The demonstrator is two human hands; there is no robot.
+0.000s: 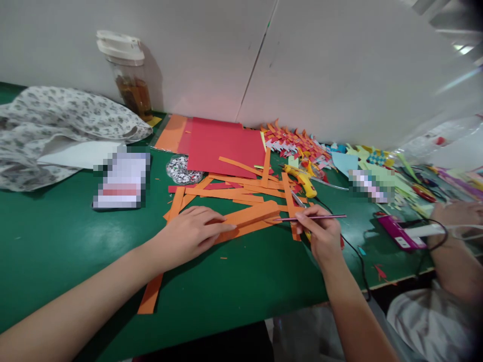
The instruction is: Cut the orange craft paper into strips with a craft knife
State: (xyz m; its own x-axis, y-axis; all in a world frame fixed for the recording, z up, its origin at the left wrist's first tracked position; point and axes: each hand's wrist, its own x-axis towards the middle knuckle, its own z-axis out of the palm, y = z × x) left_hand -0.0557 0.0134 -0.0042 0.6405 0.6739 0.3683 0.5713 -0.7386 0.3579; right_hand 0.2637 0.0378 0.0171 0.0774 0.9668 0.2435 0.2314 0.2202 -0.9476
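Note:
My left hand (192, 231) lies on the left end of a folded orange paper strip (249, 216), its fingers stretched out over the paper. The strip's upper flap stands partly raised. My right hand (320, 229) pinches a thin pinkish-purple stick (324, 217); I cannot tell whether it is a pencil. Its left tip reaches the right end of the folded strip. An upright-lying orange strip (290, 201) passes just left of my right fingers. Behind both hands, several loose orange strips (222, 192) overlap on the green table (226, 296).
A phone (123, 181), patterned cloth (64, 115) and drink bottle (130, 75) are on the left. Red paper sheets (226, 146) and a bag of googly eyes (183, 170) lie behind. A yellow glue gun (302, 181), paper pieces and a purple power strip (402, 232) are right, near another person's arm (453, 246).

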